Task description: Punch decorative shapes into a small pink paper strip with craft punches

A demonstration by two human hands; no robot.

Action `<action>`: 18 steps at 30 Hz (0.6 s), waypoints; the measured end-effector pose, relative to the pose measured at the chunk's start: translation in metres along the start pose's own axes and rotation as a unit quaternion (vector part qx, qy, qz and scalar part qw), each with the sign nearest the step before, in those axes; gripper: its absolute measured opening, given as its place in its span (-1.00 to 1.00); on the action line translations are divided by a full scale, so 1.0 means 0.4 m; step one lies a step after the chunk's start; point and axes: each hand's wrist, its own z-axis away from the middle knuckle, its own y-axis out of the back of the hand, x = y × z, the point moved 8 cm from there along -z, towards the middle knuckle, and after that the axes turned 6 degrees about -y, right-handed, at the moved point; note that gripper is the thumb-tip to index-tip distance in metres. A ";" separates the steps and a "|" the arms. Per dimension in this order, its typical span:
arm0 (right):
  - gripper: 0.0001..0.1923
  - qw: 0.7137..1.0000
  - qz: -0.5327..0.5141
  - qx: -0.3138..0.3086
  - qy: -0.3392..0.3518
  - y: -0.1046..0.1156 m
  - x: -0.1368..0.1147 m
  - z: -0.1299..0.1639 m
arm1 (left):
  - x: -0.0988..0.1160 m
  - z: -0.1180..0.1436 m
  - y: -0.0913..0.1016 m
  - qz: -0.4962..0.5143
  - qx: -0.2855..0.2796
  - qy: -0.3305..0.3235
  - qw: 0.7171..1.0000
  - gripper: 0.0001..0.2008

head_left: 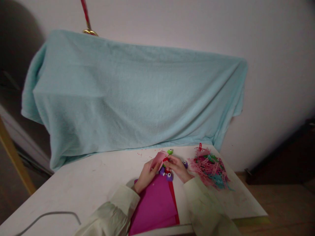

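My left hand [147, 174] is closed on a pink paper strip [157, 159], tilted up, with a row of small cut-outs along its far edge. Against the right side of that paper, my right hand [179, 167] grips a small red craft punch [166, 160]; my fingers partly cover it. Around my hands lie more small punches with eye shapes on them: a green one [170, 151] just beyond, a purple one [169, 177] nearer me, and another purple one [185, 164] beside my right hand. Magenta paper sheets [155, 206] lie below my hands, with a red sheet [173, 193] under them.
A tangled pile of punched paper strips [209, 167], mostly pink with some blue and green, lies on the right of the white table [98, 177]. Tiny paper bits are scattered at the back. A light-blue cloth [137, 95] hangs behind. A grey cable [56, 212] curves at front left.
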 end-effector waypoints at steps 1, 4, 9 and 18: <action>-0.70 1.000 0.001 0.002 0.000 0.001 0.003 -0.001 | -0.001 0.001 -0.002 0.001 -0.003 0.000 1.000 -0.59; -0.68 1.000 0.004 0.007 -0.001 0.005 0.013 -0.005 | -0.008 0.002 -0.011 0.005 -0.020 -0.010 1.000 -0.59; -0.66 1.000 0.007 0.001 -0.008 0.005 0.025 -0.008 | -0.031 0.003 -0.030 -0.003 -0.047 -0.029 0.998 -0.61; -0.64 1.000 0.019 0.002 -0.008 0.005 0.021 -0.006 | -0.052 0.006 -0.032 -0.016 -0.048 -0.021 0.998 -0.60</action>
